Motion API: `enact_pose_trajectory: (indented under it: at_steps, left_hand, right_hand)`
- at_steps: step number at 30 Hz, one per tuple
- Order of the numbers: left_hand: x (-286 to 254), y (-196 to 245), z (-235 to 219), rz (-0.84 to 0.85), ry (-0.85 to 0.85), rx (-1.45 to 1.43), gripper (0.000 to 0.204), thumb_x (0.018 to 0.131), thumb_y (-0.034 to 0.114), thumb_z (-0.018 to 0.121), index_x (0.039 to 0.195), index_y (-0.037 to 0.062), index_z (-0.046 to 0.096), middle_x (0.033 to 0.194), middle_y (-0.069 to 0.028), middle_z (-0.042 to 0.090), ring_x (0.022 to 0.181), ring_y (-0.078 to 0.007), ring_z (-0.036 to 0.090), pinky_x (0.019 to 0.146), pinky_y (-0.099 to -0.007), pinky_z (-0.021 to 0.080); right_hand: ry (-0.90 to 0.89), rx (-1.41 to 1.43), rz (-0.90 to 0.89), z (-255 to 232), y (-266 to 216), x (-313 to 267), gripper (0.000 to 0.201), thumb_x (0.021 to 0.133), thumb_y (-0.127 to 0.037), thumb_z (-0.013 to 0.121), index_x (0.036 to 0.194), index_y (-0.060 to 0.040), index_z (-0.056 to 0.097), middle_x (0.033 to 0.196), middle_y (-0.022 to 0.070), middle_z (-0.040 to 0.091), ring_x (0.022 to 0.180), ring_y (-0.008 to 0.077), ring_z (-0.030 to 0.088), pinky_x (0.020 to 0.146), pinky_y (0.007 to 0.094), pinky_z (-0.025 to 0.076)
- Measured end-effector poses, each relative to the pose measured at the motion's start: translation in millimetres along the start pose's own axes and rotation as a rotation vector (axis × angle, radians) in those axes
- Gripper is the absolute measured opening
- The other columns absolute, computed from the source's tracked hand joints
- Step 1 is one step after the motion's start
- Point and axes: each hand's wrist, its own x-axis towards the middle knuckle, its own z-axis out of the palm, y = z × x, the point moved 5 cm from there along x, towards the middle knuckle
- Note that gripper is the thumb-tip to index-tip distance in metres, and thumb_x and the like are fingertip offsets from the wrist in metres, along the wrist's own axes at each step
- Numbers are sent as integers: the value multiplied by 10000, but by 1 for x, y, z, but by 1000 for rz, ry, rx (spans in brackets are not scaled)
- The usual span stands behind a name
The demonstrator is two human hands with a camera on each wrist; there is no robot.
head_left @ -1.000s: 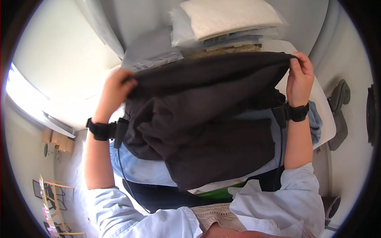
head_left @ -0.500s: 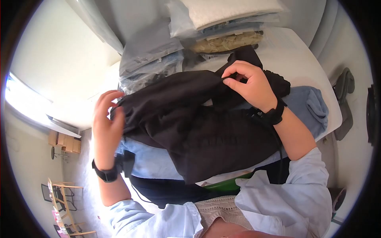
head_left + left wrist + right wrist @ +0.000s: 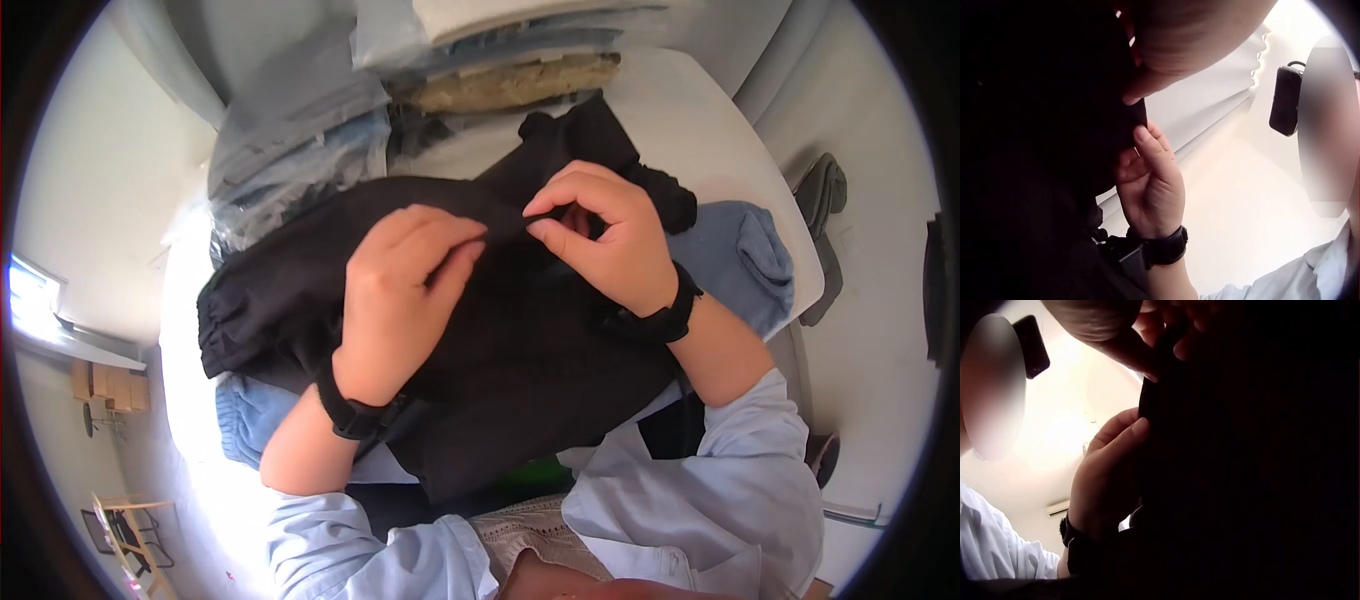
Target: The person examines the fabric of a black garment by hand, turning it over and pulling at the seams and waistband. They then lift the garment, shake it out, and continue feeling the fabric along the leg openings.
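A black garment [image 3: 520, 330] lies spread in front of the body, its gathered cuff [image 3: 215, 335] at the left. My left hand [image 3: 400, 290] pinches its fabric near the middle; in the right wrist view this hand [image 3: 1107, 475] has its thumb laid on the dark edge. Just to the right, my right hand [image 3: 610, 235] pinches the same garment between thumb and forefinger, and the left wrist view shows this hand [image 3: 1154, 181] at the fabric edge. A small gap separates the two hands' fingertips. Most of the cloth is too dark to read in both wrist views.
Beneath the garment lie blue clothes [image 3: 740, 250] on a white table [image 3: 690, 110]. Clear-bagged folded clothes [image 3: 300, 130] stand at the back left, with a tan bagged item [image 3: 520, 85] beside them. Grey items [image 3: 825, 190] hang on the right wall.
The left hand has moved right from the garment's left end to its middle and pinches there. The right hand has come inward from the far right, keeping a pinch, and the raised cloth has lowered.
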Motion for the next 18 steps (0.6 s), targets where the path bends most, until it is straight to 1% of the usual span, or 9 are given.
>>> enact_pose_trajectory:
  at_steps: [2, 3, 5, 7, 8, 10, 11, 13, 18]
  left_hand:
    - [-2, 0, 0, -12, 4, -14, 140, 688, -29, 666, 814, 28, 646, 749, -95, 599, 695, -260, 586, 628, -330, 464]
    - [-3, 1, -2, 2, 14, -17, 146, 684, -49, 660, 810, 24, 647, 739, -97, 596, 680, -256, 586, 597, -319, 464]
    - [-5, 1, -3, 16, 25, -21, 151, 683, -43, 664, 817, 24, 646, 731, -100, 590, 669, -250, 584, 596, -315, 463]
    - [-9, -1, -3, -50, -28, -21, 160, 694, -19, 688, 847, 10, 648, 812, -94, 618, 771, -223, 602, 687, -281, 462]
    - [-8, 1, -3, -57, -27, -25, 160, 694, -19, 688, 847, 10, 648, 812, -94, 618, 771, -223, 602, 687, -281, 462]
    - [-5, 9, -6, 18, 78, 41, 193, 667, -24, 704, 848, 12, 648, 847, -88, 616, 828, -234, 589, 718, -288, 454]
    - [-6, 9, -8, 9, 74, 41, 193, 667, -24, 704, 848, 12, 648, 847, -88, 616, 828, -234, 589, 718, -288, 454]
    - [-7, 11, -8, 62, 3, 48, 226, 651, -33, 710, 862, 10, 643, 871, -84, 613, 866, -235, 574, 742, -289, 446]
    - [-11, 4, -5, 84, 5, 27, 218, 670, -35, 702, 874, 7, 634, 848, -83, 611, 802, -208, 579, 715, -279, 453]
  right_hand:
    - [-5, -27, -61, 1, -7, 0, 165, 721, -6, 695, 871, -53, 643, 803, 17, 575, 567, 79, 492, 501, 202, 382]
    - [-16, -26, -46, 3, -8, 0, 165, 721, -6, 695, 871, -53, 643, 803, 17, 575, 567, 79, 492, 501, 202, 382]
    - [-38, -4, -75, 5, -11, 0, 170, 711, -22, 717, 865, -54, 650, 795, 21, 579, 568, 87, 494, 498, 210, 380]
    - [-42, -43, -98, 6, -8, -1, 159, 710, -26, 720, 852, -51, 652, 783, 25, 579, 570, 93, 495, 498, 216, 380]
    - [-40, -78, -127, 7, -7, -2, 148, 709, -30, 724, 838, -49, 654, 772, 28, 579, 572, 98, 496, 498, 221, 381]
    - [-34, -66, -115, 6, -8, -3, 135, 711, -30, 721, 826, -47, 654, 762, 29, 578, 577, 103, 498, 499, 224, 380]
    - [-22, -54, -109, 6, -10, -3, 122, 713, -29, 719, 815, -44, 655, 752, 30, 576, 581, 107, 500, 500, 226, 380]
    - [-26, -53, -105, 7, -11, -3, 119, 714, -27, 717, 814, -44, 654, 752, 32, 575, 585, 111, 503, 502, 227, 381]
    - [-28, -63, -108, 10, -15, -2, 95, 731, -25, 703, 811, -38, 653, 762, 24, 575, 603, 97, 512, 513, 224, 392]
